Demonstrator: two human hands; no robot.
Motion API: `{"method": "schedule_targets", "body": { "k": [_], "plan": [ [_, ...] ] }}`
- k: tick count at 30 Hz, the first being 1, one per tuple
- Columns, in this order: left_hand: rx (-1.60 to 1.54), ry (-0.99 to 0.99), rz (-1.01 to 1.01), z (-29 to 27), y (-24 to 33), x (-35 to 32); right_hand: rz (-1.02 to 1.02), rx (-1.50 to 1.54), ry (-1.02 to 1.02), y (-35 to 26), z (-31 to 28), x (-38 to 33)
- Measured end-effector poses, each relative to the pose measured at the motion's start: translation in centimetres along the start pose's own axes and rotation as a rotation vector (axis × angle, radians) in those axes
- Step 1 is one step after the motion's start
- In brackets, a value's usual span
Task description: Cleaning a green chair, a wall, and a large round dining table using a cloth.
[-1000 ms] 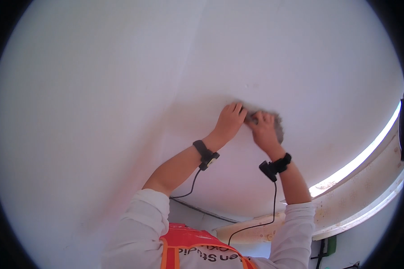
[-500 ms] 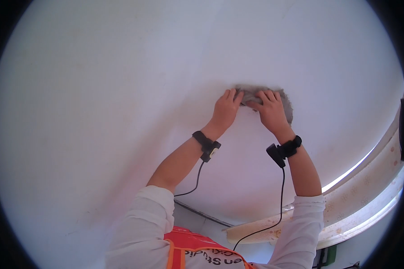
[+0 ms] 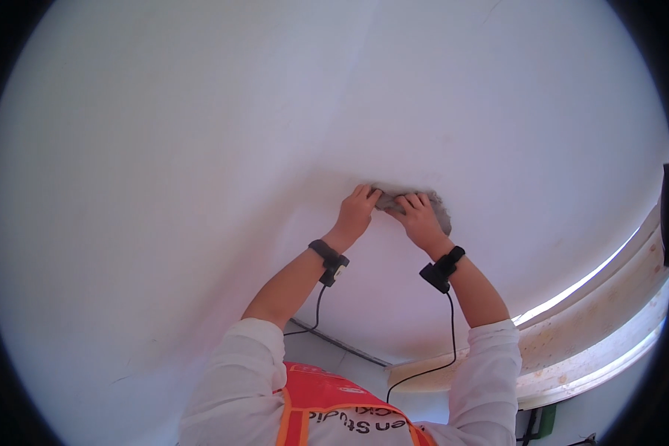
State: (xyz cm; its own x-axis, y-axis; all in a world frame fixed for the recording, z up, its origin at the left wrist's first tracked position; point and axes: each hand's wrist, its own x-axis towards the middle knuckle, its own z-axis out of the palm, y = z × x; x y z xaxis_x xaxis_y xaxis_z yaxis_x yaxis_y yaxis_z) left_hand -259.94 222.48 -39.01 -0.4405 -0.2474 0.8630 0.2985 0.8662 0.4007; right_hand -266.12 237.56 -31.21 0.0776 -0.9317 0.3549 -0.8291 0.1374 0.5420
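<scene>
A grey cloth (image 3: 440, 209), bunched and ragged along its edge, lies pressed against a broad white wall-like surface (image 3: 453, 119). At the cloth's left end my left hand (image 3: 355, 213) is closed, its fingers curled over the fabric. My right hand (image 3: 419, 221) grips the cloth's middle, and part of the fabric sticks out to the right of it. Both arms are stretched out in front of me, with a black strapped device on each wrist.
Thin black cables (image 3: 454, 327) run from the wrist devices toward my body. To the lower right hangs a pale patterned curtain-like fabric (image 3: 572, 342), beside a bright gap. A dark strip (image 3: 338, 342) crosses below my left wrist.
Both hands and the cloth have slid across the white surface, back toward my body and a little to the left. My grip looks the same.
</scene>
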Motion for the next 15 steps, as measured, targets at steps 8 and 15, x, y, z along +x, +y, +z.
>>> {"method": "schedule_targets", "body": {
  "k": [8, 15],
  "plan": [
    [-0.016, 0.003, 0.015, -0.2, 0.1, 0.6, -0.066, -0.097, -0.028, 0.5, -1.2, 0.2],
    [-0.028, 0.000, 0.011, -0.5, 0.6, 0.8, -0.026, -0.089, -0.026, 0.3, -1.6, 0.1]
  ]
}}
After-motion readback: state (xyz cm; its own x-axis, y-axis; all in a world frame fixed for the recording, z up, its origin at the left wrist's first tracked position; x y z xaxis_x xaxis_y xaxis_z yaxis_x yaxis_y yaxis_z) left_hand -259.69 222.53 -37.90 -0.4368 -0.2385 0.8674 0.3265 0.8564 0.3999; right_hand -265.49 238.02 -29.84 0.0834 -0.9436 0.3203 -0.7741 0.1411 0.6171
